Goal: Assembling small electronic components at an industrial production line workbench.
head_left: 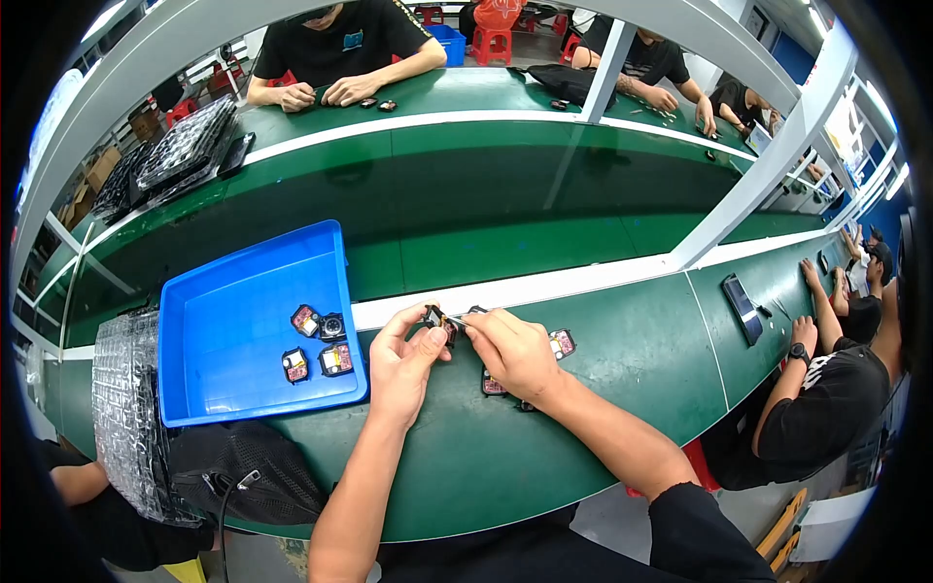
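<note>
Between the thumb and fingers of my left hand (400, 367) is a small black electronic device case (433, 316), turned on edge. My right hand (520, 356) pinches a thin metal tool (455, 321) whose tip reaches the case; its exact kind is too small to tell. Beside and partly under my right hand, similar small cases with red circuit boards lie on the green table, one open case (563, 343) to its right and another case (493, 382) below it. Left of my hands, several more such cases (336, 360) rest inside a blue tray (224, 398).
A black mesh bag (243, 471) and bubble wrap (126, 418) are at the near left. Behind my hands runs a green conveyor belt (486, 214) with white rails and a slanting post (748, 165). Co-workers sit opposite and at right, near a dark phone-like device (742, 309).
</note>
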Tool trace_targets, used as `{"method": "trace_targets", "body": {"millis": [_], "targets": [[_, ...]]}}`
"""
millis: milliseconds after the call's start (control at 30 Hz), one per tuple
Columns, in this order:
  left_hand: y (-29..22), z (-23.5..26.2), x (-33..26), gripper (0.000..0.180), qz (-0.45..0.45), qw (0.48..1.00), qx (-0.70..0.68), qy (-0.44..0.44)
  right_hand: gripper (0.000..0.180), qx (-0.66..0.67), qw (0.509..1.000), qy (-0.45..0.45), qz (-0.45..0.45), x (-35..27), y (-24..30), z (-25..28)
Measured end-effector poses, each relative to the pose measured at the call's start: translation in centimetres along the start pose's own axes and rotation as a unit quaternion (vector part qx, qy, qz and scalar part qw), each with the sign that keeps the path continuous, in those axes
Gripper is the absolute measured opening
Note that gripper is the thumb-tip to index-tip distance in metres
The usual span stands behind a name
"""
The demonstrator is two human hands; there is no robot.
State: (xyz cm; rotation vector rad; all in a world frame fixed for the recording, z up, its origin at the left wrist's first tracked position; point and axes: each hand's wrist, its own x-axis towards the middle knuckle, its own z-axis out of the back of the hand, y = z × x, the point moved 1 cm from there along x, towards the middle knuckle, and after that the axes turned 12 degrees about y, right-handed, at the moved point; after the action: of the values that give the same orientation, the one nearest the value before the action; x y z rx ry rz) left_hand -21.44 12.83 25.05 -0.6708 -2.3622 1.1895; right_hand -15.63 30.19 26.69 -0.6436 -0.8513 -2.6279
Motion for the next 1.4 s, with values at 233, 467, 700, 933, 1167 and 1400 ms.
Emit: {"method": "trace_targets", "body": {"millis": [233,467,700,933,1167,1400], "targets": [[-0.08,-0.07,-0.07,0.046,0.001,1.0,-0.011,0.007,0.022,0.001,1.0,0.01,-0.001,-0.15,-0.25,-0.06],[0.02,-0.04,-0.09,0.048,-0.004,1.0,0.0,0.01,0.021,0.007,1.0,0.004,-0.004,-0.23,-0.39,-0.15],[-0.15,-0.09,-0.15,0.051,-0.002,1.0,0.005,0.011,0.015,0.006,1.0,-0.001,0.0,-0.02,-0.11,0.04],[-0.19,-0.21,-0.08,0.051,-0.002,1.0,0.006,0.018,0.014,0.003,1.0,0.008,-0.012,-0.12,-0.16,0.07],[0.27,-0.08,-0.04,0.05,-0.009,1.0,0.009,0.016,0.015,0.005,1.0,0.006,-0.013,-0.18,-0.08,-0.01],[0.35,0.06,-0.07,0.047,-0.007,1.0,0.006,0.008,0.022,0.007,1.0,0.015,-0.011,-0.27,-0.25,-0.12]]}}
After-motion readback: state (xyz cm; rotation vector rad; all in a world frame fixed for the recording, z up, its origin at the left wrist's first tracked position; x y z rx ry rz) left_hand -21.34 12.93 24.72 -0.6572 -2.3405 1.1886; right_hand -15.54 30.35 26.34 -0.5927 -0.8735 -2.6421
